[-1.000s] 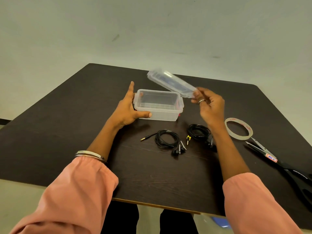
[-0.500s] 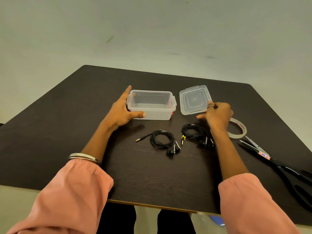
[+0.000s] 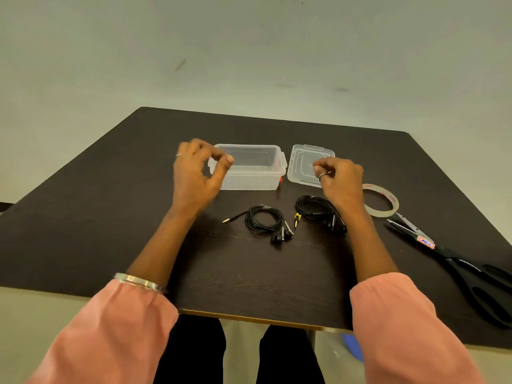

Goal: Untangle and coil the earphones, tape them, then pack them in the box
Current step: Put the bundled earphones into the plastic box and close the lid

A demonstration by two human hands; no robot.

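1. Pale green walls rise behind a dark brown wooden table (image 3: pixel 110 217) that carries everything.
2. Far on it stands a clear rectangular plastic box (image 3: pixel 250 173), open and empty; its clear plastic lid (image 3: pixel 302 164) lies flat just to the right.
3. Two black coiled earphone sets lie nearer: the left earphone coil (image 3: pixel 263 221) with its gold plug pointing left, and the right earphone coil (image 3: pixel 314 209) partly under the right wrist.
4. A clear roll of tape (image 3: pixel 383 200) and black-handled scissors (image 3: pixel 457 267) sit at the right.
5. The left hand (image 3: pixel 196 173) hovers with fingers loosely curled and holds nothing; the right hand (image 3: pixel 339 176) hovers likewise empty.
6. Packing looks next: pinch each coil across its loops so it keeps its shape, then lay it flat inside the box.
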